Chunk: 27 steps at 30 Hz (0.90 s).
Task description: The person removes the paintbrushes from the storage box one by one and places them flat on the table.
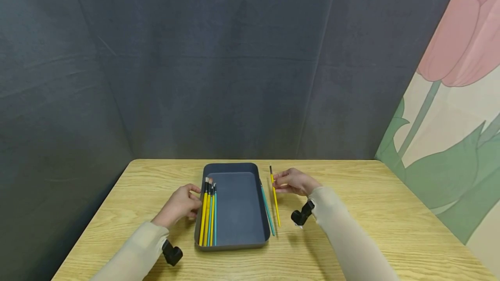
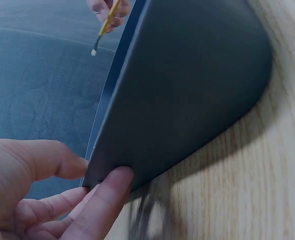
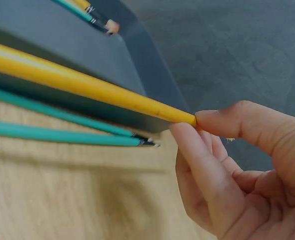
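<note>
My right hand pinches a thin yellow paintbrush near its dark ferrule, above the table to the right of the dark grey tray. In the right wrist view, thumb and index finger meet on the yellow brush. At the tray's left side, my left hand holds the wall, its fingertips on the rim and outer face. Inside the tray, several yellow and teal paintbrushes lie side by side along the left wall, bristles pointing away from me.
Two teal paintbrushes lie close beside the tray's right wall. A wooden table carries everything. Behind it hangs a dark grey cloth, and a tulip-printed panel stands at the right.
</note>
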{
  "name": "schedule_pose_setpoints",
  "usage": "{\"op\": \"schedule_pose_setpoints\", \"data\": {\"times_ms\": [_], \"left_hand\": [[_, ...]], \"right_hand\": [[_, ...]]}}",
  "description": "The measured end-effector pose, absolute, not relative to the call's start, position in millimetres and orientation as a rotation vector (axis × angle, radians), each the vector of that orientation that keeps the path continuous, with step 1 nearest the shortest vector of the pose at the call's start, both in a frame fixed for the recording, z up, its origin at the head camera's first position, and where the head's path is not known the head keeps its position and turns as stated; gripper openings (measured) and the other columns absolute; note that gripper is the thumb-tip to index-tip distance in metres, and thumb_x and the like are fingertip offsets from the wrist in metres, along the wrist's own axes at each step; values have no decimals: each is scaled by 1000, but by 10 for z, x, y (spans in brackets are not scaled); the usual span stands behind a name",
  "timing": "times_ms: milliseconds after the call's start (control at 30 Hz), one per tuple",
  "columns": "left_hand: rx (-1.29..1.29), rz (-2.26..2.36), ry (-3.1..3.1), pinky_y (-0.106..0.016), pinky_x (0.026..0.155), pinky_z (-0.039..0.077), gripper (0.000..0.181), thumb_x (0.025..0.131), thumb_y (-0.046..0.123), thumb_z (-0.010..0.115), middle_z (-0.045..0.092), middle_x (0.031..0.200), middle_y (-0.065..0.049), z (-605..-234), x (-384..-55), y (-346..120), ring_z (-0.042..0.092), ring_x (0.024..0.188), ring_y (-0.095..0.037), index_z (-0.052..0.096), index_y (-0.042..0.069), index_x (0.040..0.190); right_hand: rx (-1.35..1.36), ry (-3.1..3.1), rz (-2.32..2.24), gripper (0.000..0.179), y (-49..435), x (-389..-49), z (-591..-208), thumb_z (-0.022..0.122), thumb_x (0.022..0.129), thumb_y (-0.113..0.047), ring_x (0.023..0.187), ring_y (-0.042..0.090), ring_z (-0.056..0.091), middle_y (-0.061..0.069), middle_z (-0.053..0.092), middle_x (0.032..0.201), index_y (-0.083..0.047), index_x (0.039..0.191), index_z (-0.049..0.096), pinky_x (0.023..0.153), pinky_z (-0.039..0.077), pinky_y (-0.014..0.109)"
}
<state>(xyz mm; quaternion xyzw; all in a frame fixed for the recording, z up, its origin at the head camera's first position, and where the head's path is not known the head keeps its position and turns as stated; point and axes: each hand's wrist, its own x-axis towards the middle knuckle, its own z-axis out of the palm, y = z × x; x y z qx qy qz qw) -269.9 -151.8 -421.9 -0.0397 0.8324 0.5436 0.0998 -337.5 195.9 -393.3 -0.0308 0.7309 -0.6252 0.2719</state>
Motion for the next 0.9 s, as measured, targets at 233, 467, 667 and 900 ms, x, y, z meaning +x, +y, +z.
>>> {"op": "schedule_pose_setpoints", "data": {"times_ms": [233, 467, 667, 900], "left_hand": [[-121, 1599, 2466, -33, 54, 54, 43, 78, -9, 56, 58, 88, -16, -4216, -2700, -1522, 59, 68, -21, 50, -6, 121], [-113, 1586, 2478, -33, 55, 54, 44, 78, -8, 56, 59, 89, -16, -4200, -2696, -1521, 59, 69, -21, 49, -6, 122], [-122, 1594, 2472, -33, 54, 54, 44, 78, -9, 56, 60, 89, -16, -4200, -2692, -1515, 59, 68, -21, 50, -6, 121], [-108, 1612, 2459, -32, 53, 52, 44, 77, -10, 54, 59, 88, -16, -4208, -2686, -1513, 59, 68, -21, 49, -6, 121]], "right_hand": [[-96, 1972, -1681, 36, 1956, -3391, -4070, 48, 92, 9, 78, 11, 65, 11, 60, 94, 19, 126, 42, 85, 56, 29], [-105, 1959, -1691, 35, 1925, -3401, -4151, 46, 93, 11, 79, 11, 65, 13, 61, 94, 21, 126, 40, 79, 57, 26], [-93, 1941, -1695, 33, 1916, -3396, -4190, 45, 93, 11, 78, 12, 64, 10, 60, 90, 20, 125, 41, 81, 57, 27], [-65, 1943, -1693, 30, 1911, -3389, -4225, 47, 93, 10, 77, 13, 65, 10, 61, 88, 19, 122, 44, 82, 57, 29]]}}
